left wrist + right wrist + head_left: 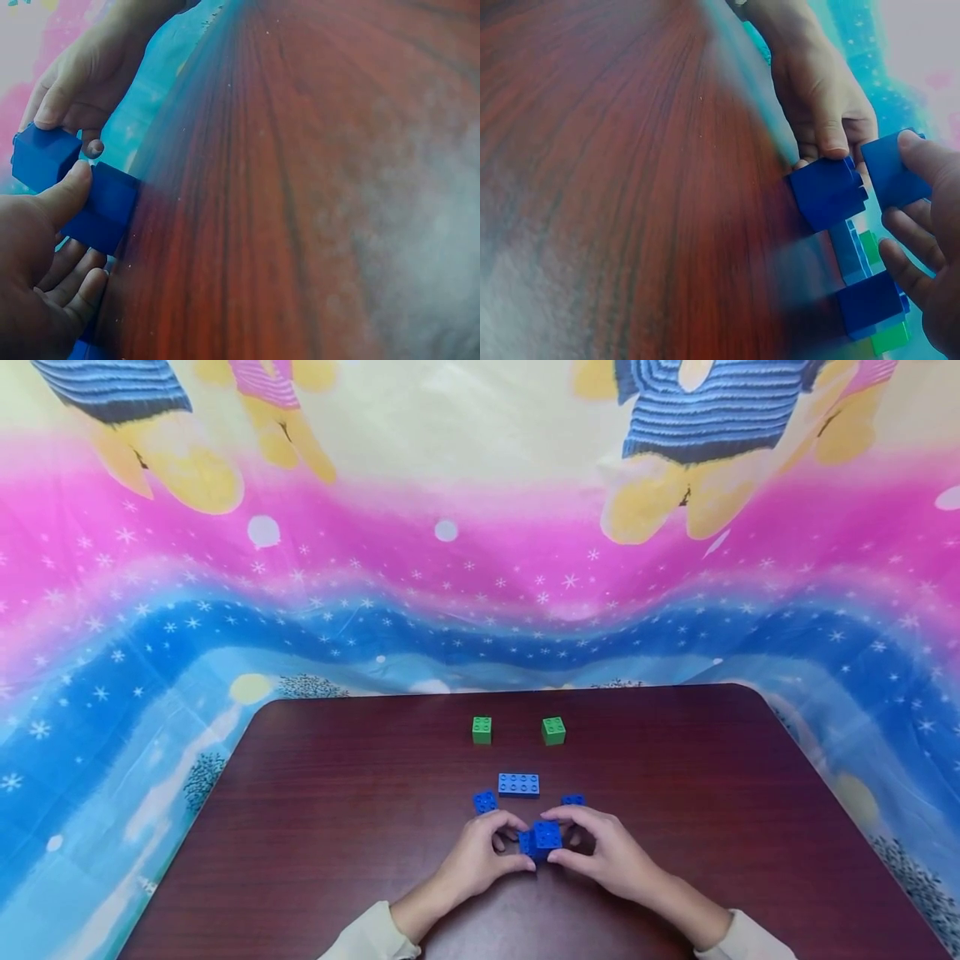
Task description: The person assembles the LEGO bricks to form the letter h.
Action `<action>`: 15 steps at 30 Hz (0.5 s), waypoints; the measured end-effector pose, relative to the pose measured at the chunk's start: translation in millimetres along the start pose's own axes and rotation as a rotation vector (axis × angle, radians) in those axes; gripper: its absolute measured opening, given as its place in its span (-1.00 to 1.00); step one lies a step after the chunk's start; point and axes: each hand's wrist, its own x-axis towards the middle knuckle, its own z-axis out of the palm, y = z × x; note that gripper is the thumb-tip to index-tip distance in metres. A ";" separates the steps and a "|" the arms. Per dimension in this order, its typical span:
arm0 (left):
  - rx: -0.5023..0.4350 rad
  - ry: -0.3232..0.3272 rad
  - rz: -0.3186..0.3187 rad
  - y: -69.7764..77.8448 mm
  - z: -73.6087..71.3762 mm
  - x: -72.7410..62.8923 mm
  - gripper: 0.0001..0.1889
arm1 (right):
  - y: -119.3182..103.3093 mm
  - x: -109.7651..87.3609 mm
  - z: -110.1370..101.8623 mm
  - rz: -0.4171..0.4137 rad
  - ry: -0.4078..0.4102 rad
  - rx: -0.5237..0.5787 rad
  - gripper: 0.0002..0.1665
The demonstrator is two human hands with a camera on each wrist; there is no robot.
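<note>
Two blue blocks are in hand near the table's near edge, each pinched between thumb and fingers: the left hand (480,853) grasps the left-hand block (825,196), the right hand (617,853) grasps the right-hand block (547,833). Taking the held pair as the clock's centre and the far side as twelve, the left hand comes in from eight o'clock and the right hand from four.

The head view overlaps the pair so that they look joined; the right wrist view shows a narrow gap between them, with studs on the left-hand block facing it. The head view alone gives the whole layout. Any marking on the studs is too small to read.

On the dark wood-grain table (337,827), a long lighter-blue brick (519,786) lies just before twelve, a left blue block (484,801) at ten and a right blue block (573,799) between one and two. Farther off are a left green block (482,732) at eleven and a right green block (553,732) just past twelve. In the head view, fingers partly cover the two loose blue blocks. Pale sleeves (371,933) reach the wrists. Behind hangs a cloth (510,552) printed with snowflakes and striped-knit figures.
</note>
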 end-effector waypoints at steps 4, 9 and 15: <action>-0.012 -0.002 -0.008 -1.1 0.1 -0.3 -0.59 | 0.9 0.1 2.7 0.016 -0.009 0.016 -0.55; -0.029 -0.003 -0.027 -1.1 -0.3 -0.7 -0.58 | 1.9 0.7 5.9 0.038 -0.015 0.026 -0.56; -0.041 0.004 -0.041 -1.3 -0.8 -1.0 -0.60 | 2.8 2.4 8.4 0.027 0.000 0.023 -0.55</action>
